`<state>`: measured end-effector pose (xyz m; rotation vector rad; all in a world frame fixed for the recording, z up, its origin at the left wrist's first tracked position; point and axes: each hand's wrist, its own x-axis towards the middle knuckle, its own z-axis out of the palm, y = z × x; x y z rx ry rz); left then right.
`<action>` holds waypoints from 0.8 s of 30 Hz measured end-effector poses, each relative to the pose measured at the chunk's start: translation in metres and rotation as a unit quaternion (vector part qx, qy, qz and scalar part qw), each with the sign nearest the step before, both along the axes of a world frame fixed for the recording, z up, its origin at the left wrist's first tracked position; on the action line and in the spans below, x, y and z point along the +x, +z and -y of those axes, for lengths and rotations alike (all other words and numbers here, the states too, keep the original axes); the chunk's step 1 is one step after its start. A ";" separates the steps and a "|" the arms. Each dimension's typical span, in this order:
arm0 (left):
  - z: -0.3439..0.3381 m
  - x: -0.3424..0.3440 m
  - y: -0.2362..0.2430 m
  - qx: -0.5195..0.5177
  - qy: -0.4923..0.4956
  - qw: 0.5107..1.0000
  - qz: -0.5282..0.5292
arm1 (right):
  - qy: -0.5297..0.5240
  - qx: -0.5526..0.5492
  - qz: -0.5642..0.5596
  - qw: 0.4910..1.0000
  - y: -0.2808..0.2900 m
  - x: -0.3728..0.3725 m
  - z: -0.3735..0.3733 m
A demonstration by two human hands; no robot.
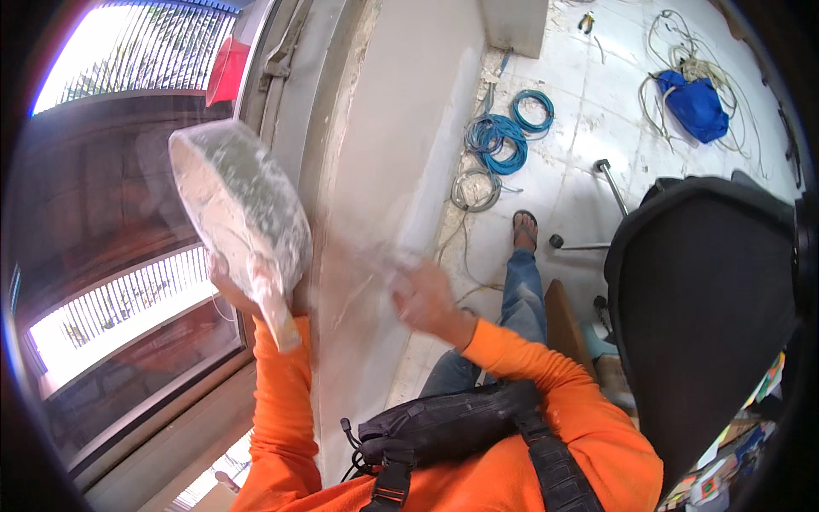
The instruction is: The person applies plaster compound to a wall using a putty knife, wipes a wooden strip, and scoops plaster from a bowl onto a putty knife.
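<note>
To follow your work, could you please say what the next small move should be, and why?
Probably smooth the wall with the right hand: that hand is close to the patchy surface, while the left hand holds a bowl of pale paste.

At one o'clock I saw coiled blue cables [510, 160] on the tiled floor [616, 111], with pliers [587, 23] farther out. At two lay a blue bag [695, 107] among beige cords [688, 67]; at three, a black chair [708, 316]; past ten, a red object [227, 72].
</note>
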<state>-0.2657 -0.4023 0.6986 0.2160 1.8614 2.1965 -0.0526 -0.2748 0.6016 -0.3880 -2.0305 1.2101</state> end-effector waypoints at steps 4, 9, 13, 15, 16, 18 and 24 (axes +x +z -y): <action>0.066 0.044 0.024 -0.155 -0.030 0.982 -0.102 | -0.235 -0.366 0.184 0.881 -0.090 0.000 -0.055; 0.090 0.138 0.057 -0.068 0.039 0.984 0.157 | -0.208 -0.498 0.064 0.839 -0.216 -0.051 -0.122; 0.098 0.158 0.048 -0.093 0.082 0.966 0.227 | -0.168 -0.585 0.128 0.783 -0.258 -0.089 -0.129; 0.113 0.155 0.035 -0.107 0.170 0.961 0.188 | -0.159 -0.496 0.163 0.838 -0.258 -0.100 -0.126; 0.125 0.158 0.031 -0.055 0.113 0.966 0.228 | -0.151 -0.417 0.195 0.875 -0.251 -0.102 -0.123; 0.156 0.161 0.020 0.014 0.062 0.972 0.226 | -0.134 -0.464 0.189 0.855 -0.226 -0.102 -0.111; 0.226 0.156 0.008 -0.307 0.058 0.949 0.042 | -0.142 -0.335 0.095 0.927 -0.068 -0.063 -0.010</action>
